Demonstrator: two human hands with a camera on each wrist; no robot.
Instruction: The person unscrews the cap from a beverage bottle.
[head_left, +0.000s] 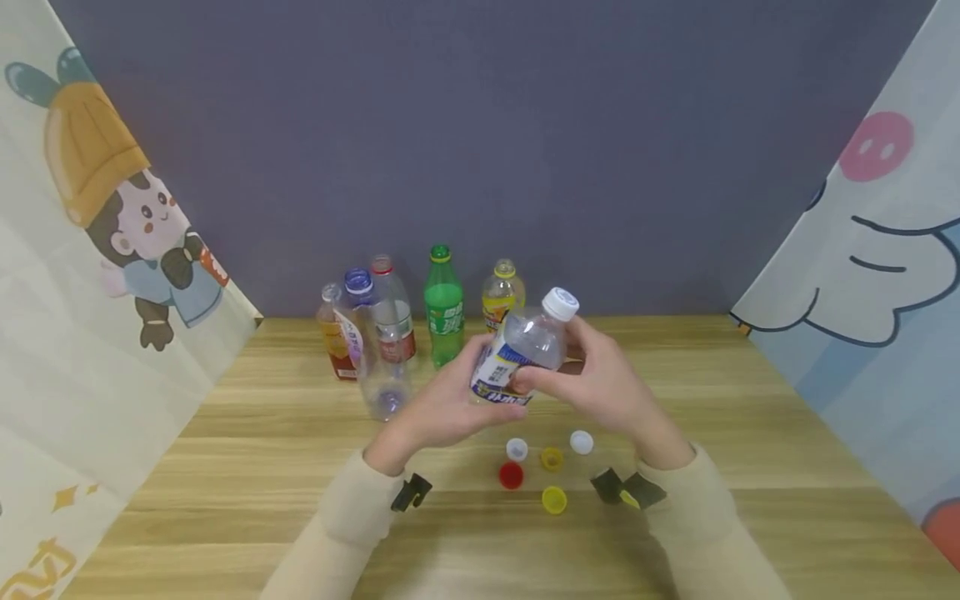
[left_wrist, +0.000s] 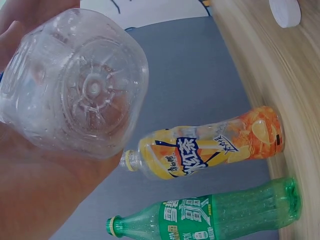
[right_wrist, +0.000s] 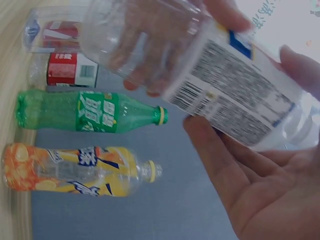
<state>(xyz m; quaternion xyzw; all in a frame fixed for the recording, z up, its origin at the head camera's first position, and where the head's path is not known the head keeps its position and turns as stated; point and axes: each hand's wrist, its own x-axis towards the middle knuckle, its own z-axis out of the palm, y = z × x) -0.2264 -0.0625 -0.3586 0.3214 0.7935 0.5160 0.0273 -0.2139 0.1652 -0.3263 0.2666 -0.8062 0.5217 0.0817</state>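
Note:
A clear plastic bottle (head_left: 542, 340) with a white cap and a white-and-blue label is tilted between both hands above the table. The left hand (head_left: 450, 400) grips its lower part from the left, and the bottle's ribbed base (left_wrist: 95, 90) faces the left wrist camera. On the other side, the right hand (head_left: 600, 379) holds the label area, thumb in front and fingers behind. The label's printed text and barcode (right_wrist: 186, 94) show in the right wrist view. The white cap (head_left: 561, 304) sits on the neck, tipped up to the right.
Several uncapped bottles stand at the back, among them a green bottle (head_left: 445, 312), a yellow-labelled tea bottle (head_left: 498, 302) and a clear bottle with a blue neck (head_left: 358, 282). Loose caps, including a red cap (head_left: 511, 475) and a yellow cap (head_left: 554, 500), lie on the wooden table (head_left: 225, 467).

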